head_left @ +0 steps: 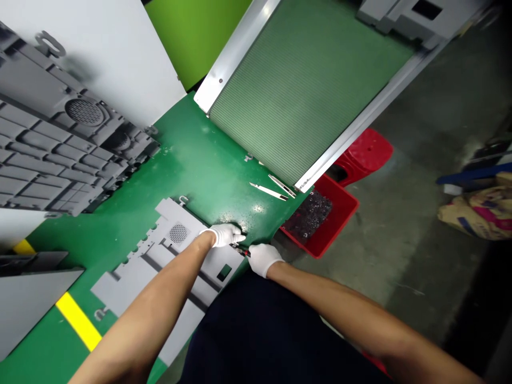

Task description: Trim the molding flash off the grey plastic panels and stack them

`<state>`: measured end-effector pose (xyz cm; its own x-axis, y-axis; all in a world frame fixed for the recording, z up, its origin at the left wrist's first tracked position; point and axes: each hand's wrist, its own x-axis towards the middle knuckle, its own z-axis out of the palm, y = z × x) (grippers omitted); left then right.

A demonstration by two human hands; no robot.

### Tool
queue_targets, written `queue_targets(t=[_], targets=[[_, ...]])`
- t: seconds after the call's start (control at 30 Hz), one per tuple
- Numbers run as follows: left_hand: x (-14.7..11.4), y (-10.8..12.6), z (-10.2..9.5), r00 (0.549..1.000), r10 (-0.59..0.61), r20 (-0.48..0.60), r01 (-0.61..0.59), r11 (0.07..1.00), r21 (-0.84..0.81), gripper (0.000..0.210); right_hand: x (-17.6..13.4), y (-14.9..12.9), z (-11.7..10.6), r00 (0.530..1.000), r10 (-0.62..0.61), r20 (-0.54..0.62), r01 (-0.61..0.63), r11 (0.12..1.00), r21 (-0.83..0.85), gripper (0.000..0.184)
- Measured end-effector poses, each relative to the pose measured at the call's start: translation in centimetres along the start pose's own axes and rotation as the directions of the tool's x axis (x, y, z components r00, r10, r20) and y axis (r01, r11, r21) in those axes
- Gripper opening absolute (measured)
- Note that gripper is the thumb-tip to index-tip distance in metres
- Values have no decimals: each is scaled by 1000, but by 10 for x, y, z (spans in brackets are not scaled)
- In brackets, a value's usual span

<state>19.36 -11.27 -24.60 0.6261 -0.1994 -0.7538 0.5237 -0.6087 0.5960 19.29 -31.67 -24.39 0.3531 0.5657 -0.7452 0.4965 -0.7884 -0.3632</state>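
A flat grey plastic panel (164, 269) with a round grille and a rectangular opening lies tilted on the green table, close against my body. My left hand (226, 234), in a white glove, is closed at the panel's upper right edge, fingers bent over it. Beside it my right hand (264, 259), also gloved, is wrapped round small pliers (242, 251) with red and dark parts. Their jaws point left to the panel's corner, just under my left fingers. Whether the jaws touch the plastic is too small to tell. Hook-shaped tabs (183, 200) stick out from the panel's edges.
A knife (268, 191) and a second slim tool (282, 185) lie by the ribbed conveyor belt (296, 101). A red bin (340, 218) with dark scraps stands below the table's right edge, near a red stool (370, 152). Larger grey panels (52, 133) stand at left.
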Motion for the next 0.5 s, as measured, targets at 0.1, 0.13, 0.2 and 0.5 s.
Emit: queue_targets(t=[0.1,0.13,0.2,0.5], targets=[[-2,-4,-2,1000,-7,8,7,1000,-9,45,4,4,-7,1000,-11,11,11,1000,-6,27],[-4,-5,-4,1000,-2,0,2,1000,-15,47,5,7,-10,1000,-12,13,12,1000,-2,26],[-7,-4,-6,999,19,-50,-21,999,-36,50,4,15,-15,1000,5,10,-5,1000,24,27],[13,104,11,933,251,-259,-296,943,-153,48,-37,55,1,965,263,8,-255,928,270,33]])
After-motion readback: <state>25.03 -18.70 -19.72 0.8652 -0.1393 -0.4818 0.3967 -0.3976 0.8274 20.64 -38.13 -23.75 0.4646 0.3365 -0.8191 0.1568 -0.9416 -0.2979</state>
